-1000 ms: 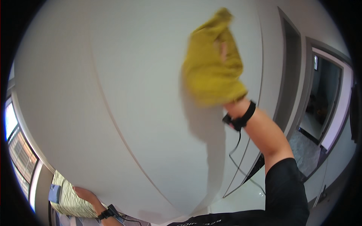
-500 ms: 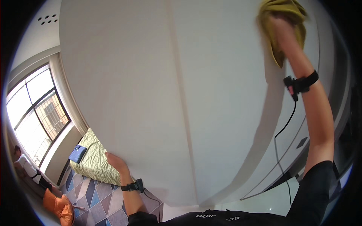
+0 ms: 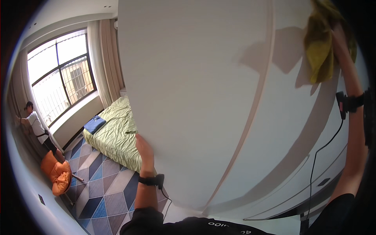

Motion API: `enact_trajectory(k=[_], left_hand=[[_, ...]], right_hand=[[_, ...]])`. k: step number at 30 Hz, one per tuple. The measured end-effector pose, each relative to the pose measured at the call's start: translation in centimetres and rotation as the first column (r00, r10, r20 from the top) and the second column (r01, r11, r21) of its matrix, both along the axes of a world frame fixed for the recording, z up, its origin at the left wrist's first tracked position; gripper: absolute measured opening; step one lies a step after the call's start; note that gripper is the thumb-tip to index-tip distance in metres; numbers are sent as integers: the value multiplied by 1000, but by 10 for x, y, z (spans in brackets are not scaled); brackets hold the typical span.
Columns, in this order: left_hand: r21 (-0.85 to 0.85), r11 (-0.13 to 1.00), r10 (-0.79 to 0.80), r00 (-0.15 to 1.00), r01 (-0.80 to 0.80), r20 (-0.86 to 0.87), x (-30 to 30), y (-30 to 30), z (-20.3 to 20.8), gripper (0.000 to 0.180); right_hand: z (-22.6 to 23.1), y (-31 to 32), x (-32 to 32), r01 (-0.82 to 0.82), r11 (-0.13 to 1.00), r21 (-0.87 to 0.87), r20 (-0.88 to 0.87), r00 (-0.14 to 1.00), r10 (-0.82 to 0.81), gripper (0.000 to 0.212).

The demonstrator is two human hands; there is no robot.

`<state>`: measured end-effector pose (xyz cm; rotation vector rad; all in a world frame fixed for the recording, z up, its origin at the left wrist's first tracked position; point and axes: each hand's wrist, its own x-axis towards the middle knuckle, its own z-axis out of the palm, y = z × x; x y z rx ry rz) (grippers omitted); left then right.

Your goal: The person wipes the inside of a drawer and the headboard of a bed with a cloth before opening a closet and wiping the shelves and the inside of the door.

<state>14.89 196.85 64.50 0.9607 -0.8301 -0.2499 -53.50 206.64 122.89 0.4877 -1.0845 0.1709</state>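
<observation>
A tall white wardrobe panel (image 3: 203, 98) fills the frame's centre. At upper right, the right hand (image 3: 340, 37), arm stretched overhead, grips a yellow cloth (image 3: 319, 51) bunched against the panel, hanging beneath closed fingers. At lower centre, the left hand (image 3: 144, 148) rests open-fingered on the panel's edge, beside a green-covered bed (image 3: 111, 135).

Right hand (image 3: 340, 37) partly behind yellow cloth (image 3: 319, 47), grip unclear. Cloth top cut by picture rim. Left hand (image 3: 144, 150) fingers hidden behind white panel (image 3: 203, 98) edge. Bed (image 3: 111, 135) far end hidden by panel. Person at window (image 3: 35, 125) too small for detail.
</observation>
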Motion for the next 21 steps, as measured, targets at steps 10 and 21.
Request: enact_trajectory(k=[10,21], left_hand=[[-17,998,-56,998,56,10,4,16,8,72],[45,948,-308,945,314,-108,12,26,-22,55]], right_hand=[[-152,-12,204,-650,464,602,68,620,782,62],[-126,-1,319,-660,624,419,256,745,616,39]])
